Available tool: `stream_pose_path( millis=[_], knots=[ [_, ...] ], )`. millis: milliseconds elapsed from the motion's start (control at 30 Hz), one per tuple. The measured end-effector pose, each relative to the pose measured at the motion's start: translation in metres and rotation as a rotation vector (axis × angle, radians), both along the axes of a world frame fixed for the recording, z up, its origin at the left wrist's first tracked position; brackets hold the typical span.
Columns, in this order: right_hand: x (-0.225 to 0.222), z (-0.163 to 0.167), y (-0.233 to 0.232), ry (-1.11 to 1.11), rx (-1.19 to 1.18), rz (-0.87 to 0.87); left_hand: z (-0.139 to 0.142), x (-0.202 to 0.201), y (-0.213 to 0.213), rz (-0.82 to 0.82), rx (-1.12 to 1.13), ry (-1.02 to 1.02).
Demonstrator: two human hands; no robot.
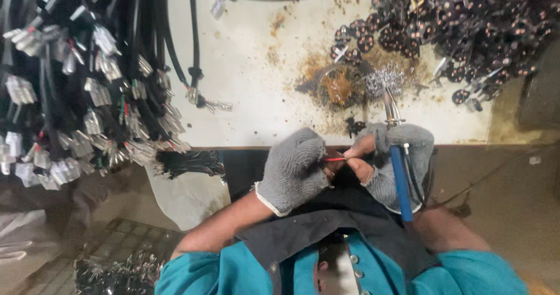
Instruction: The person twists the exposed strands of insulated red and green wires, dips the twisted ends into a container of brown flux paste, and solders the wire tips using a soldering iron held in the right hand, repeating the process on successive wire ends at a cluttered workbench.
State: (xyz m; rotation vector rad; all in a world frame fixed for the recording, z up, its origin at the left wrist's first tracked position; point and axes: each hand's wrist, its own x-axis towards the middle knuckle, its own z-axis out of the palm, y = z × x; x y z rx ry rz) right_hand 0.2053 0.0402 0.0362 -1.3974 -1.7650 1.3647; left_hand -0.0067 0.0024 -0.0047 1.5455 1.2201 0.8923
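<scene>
Head view, looking down at the edge of a workbench. The left hand (293, 169), in a grey knitted glove, is curled into a near fist; its fingers are closed over the near end of a thin red wire (335, 159), which shows only as a short stretch between the two hands. The right hand (389, 161), also gloved but with bare fingertips (354, 150), pinches the other end of the red wire between thumb and forefinger. The remaining fingers of the right hand are wrapped round a soldering iron (400, 181) with a blue handle; its metal tip points away from the body toward the bench.

The white bench top (256, 73) is stained brown, with a burnt patch just beyond the iron's tip, where a wad of metal wool (383, 80) lies. A heap of small round dark parts with copper contacts (461, 21) fills the far right. Bundles of black cables with clear-sleeved terminals (87, 91) lie along the left. Below, a teal shirt (233, 271) and a dark apron (326, 225) are visible.
</scene>
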Motion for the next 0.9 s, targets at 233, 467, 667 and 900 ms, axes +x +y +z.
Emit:
stream_pose_path(
  millis=[233,467,667,900],
  knots=[
    [0.003,-0.02,-0.011,0.061,-0.034,-0.068,0.007,-0.005,0.01,0.004,0.039,0.095],
    [0.006,-0.031,-0.022,0.074,-0.042,-0.04,0.002,0.002,0.002,0.08,0.043,-0.015],
    [0.016,-0.009,-0.021,0.026,0.042,-0.015,0.008,0.003,-0.009,-0.008,0.062,0.018],
    [0.017,0.007,-0.019,-0.018,0.081,-0.044,-0.004,0.026,-0.011,0.008,0.212,0.177]
  ],
)
